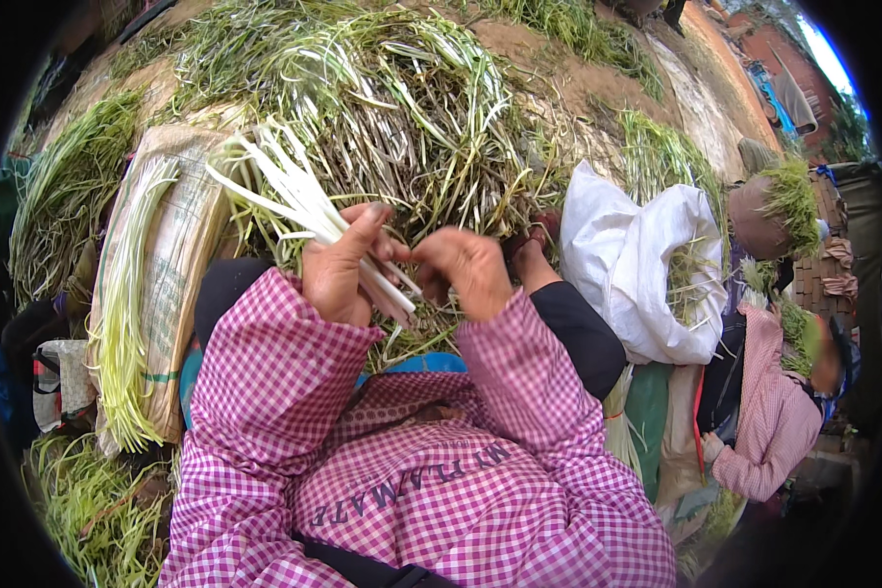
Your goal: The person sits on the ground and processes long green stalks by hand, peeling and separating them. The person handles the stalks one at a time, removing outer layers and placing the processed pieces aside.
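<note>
My left hand (345, 264) is closed around a small bunch of white-stemmed greens (283, 180), like chives or young garlic; their stems slant from upper left down past my palm. Close by on the right, my right hand (464, 270) has its fingers curled by the stem ends; motion blur and the hand itself hide whether it pinches a stem. Beyond both hands rises a large heap of untrimmed greens (419, 125) with brownish and white stems. A sorted bundle of pale stems with yellow-green tips (136, 309) lies on a folded woven sack (184, 294) at my left.
A white plastic sack (610, 250) with plant scraps at its mouth stands by my right knee. More greens lie at far left (70, 191) and lower left (95, 507). A co-worker in a checked sleeve (772, 434) sits at right, near a green sack (650, 419).
</note>
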Demonstrator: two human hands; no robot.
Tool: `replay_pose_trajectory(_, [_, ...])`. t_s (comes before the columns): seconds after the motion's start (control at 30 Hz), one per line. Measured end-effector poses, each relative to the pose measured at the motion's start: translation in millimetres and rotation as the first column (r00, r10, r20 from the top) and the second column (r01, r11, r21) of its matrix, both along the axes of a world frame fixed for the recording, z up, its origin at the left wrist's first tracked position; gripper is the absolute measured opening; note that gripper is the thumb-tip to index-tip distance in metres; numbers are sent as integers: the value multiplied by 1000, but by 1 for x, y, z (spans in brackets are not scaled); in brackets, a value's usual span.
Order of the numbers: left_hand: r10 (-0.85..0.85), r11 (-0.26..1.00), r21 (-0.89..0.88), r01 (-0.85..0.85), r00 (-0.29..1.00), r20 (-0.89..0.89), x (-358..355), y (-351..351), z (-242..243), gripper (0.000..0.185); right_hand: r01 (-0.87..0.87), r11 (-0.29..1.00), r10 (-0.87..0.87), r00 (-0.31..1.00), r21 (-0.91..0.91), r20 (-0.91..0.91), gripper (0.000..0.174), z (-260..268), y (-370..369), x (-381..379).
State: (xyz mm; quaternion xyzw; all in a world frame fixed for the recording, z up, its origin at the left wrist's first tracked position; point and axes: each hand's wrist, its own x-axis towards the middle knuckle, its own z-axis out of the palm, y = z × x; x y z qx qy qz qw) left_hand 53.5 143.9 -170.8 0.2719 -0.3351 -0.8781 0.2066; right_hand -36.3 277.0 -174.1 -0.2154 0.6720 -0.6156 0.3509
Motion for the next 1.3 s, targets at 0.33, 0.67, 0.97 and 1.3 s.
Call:
replay_pose_trajectory(0.33, [21, 999, 44, -21, 1000, 2, -1, 7, 14, 21, 544, 623, -253, 820, 561, -514, 19, -82, -42, -137])
replay_pose_trajectory(0.67, [-43, 999, -2, 43, 999, 30, -2, 5, 6, 18, 739, 670, -740, 673, 72, -19, 11, -27, -14, -123])
replay_pose_trajectory(0.97, [-29, 985, -159, 69, 969, 244, -23, 7, 12, 25, 487, 866, -490, 872, -115, 6, 12, -36, 1, -29])
replay_pose_trajectory(1.3, [61, 973, -227, -25, 986, 153, -22, -1, 3, 22, 124, 962, -158, 979, -245, -125, 15, -51, 5, 19])
